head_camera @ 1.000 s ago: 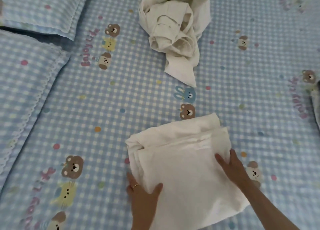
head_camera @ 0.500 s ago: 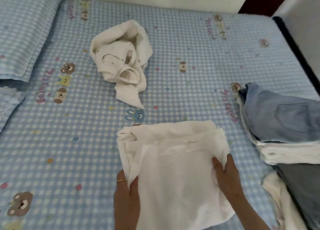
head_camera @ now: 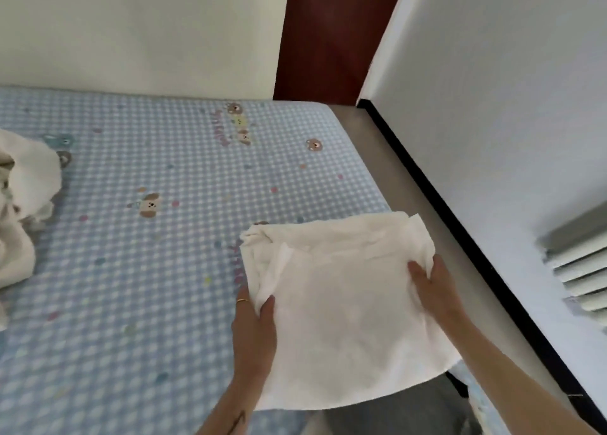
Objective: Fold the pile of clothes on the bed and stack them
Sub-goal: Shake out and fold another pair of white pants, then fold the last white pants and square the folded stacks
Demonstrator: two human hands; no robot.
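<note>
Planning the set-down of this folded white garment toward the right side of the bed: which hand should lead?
Probably the right hand: it grips the folded white garment on the edge nearer the bed's right side. The left hand holds the opposite edge and would follow.

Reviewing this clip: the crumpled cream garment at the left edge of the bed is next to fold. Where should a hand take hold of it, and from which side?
Judging from the little in view, grip the crumpled cream garment at its rounded upper bulge, coming from its right, the bare sheet side. That bulge stands proud and faces open bed; the rest runs out of frame. Both the left hand and right hand now grip the folded white garment.
</note>
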